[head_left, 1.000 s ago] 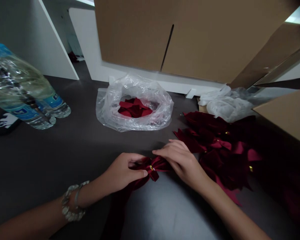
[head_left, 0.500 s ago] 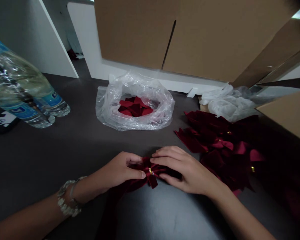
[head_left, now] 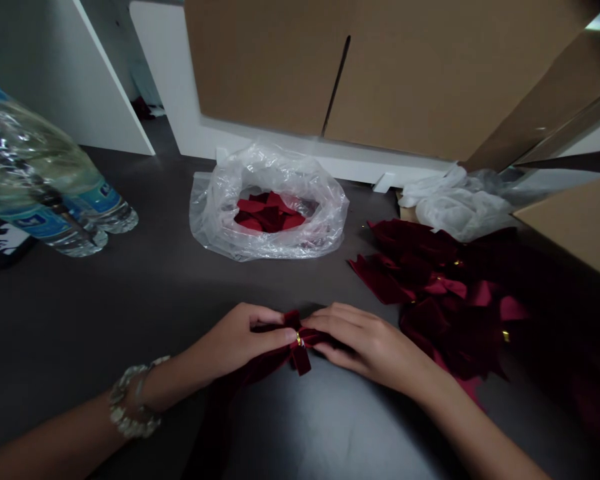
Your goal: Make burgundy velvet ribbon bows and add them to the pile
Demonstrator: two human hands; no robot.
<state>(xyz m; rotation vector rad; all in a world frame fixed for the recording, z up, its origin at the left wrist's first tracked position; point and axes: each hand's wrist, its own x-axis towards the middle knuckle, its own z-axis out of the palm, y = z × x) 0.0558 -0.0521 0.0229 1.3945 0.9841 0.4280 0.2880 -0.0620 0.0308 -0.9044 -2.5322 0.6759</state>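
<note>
A dark red velvet bow (head_left: 301, 360) with a small gold tie at its centre lies between my two hands, low in the middle of the view. My left hand (head_left: 245, 337) grips its left side, with the thumb against the gold tie. Around the right side of the bow are the bent fingers of my right hand (head_left: 360, 340). A short ribbon end hangs toward me below the tie. Part of the bow is hidden under the fingers, and a darker length trails down to the left.
An open clear plastic bag (head_left: 207, 227) holding red fabric pieces (head_left: 270, 212) sits ahead. Several dark red bows (head_left: 445, 293) are piled on the right, beside crumpled white plastic (head_left: 463, 207). Large bottles (head_left: 55, 180) stand left. Cardboard (head_left: 390, 73) rises behind.
My left thumb has moved slightly right onto the gold tie. My right fingers have come down closer around the bow's right side.
</note>
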